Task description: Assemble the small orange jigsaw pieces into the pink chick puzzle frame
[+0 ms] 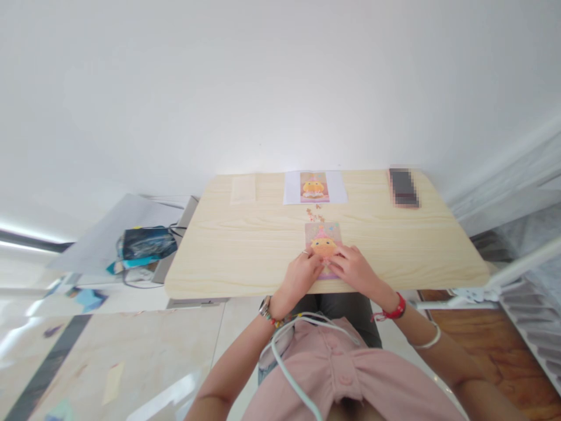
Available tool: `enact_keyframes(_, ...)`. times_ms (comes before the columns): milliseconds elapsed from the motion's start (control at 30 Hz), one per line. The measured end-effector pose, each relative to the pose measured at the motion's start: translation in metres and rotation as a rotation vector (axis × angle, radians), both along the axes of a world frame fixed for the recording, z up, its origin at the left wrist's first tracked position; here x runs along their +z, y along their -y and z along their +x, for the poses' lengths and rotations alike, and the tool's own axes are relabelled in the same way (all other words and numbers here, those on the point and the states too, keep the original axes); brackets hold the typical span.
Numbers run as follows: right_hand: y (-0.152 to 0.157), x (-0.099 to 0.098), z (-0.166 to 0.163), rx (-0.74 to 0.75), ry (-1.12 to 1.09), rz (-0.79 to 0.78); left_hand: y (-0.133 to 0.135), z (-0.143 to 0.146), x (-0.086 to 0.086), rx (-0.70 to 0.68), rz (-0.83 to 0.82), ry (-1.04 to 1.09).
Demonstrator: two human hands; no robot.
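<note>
A small jigsaw puzzle (pixel 323 238) with a yellow cartoon figure lies near the front edge of the light wooden table (pixel 245 245). My left hand (pixel 300 275) rests on its lower left part, fingers curled and pressed down on it. My right hand (pixel 353 268) lies on its lower right part, fingers bent against the puzzle. A few loose puzzle pieces (pixel 314 213) sit just beyond the puzzle. Farther back lies a white sheet with the same picture (pixel 314 187). What the fingertips pinch is hidden.
A dark phone (pixel 403 187) lies at the table's back right. A pale flat card (pixel 243 188) lies at the back left. Left of the table, a dark bag and cables (pixel 142 245) sit on a low grey surface. A white rack (pixel 526 292) stands at right.
</note>
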State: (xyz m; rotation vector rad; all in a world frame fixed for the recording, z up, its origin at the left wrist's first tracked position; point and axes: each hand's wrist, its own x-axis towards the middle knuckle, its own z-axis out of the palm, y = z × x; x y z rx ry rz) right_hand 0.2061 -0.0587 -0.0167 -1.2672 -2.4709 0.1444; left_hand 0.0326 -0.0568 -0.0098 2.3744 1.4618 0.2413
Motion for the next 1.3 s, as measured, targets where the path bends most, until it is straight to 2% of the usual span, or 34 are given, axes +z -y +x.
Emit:
enact_keyframes(267,0.005,0.0,-0.002,-0.027,-0.014,0.032,0.005,0.007,0.002,0.024,0.027,-0.112)
enact_keyframes(500,0.011,-0.002,-0.005,-0.045,0.018,0.056,0.018,0.01,0.001,-0.094,0.11,-0.22)
enact_keyframes(667,0.014,0.001,-0.007,-0.03,0.039,0.054,0.013,0.011,0.005,-0.117,0.096,-0.247)
enact_keyframes(800,-0.005,0.006,-0.001,-0.034,-0.051,0.025,-0.01,0.008,0.018,-0.048,0.058,-0.155)
enact_keyframes(933,-0.046,0.016,0.008,-0.067,-0.134,0.004,-0.048,-0.004,0.03,0.075,0.089,-0.018)
enact_keyframes(1033,-0.078,0.02,0.007,-0.056,-0.17,-0.055,-0.081,-0.014,0.029,0.128,0.111,0.03)
enact_keyframes(1167,-0.108,0.013,-0.008,-0.059,-0.147,-0.099,-0.115,-0.019,0.02,0.037,0.109,0.003)
enact_keyframes(1300,-0.122,0.004,-0.024,-0.124,-0.046,-0.09,-0.133,-0.017,0.013,-0.105,0.11,-0.092)
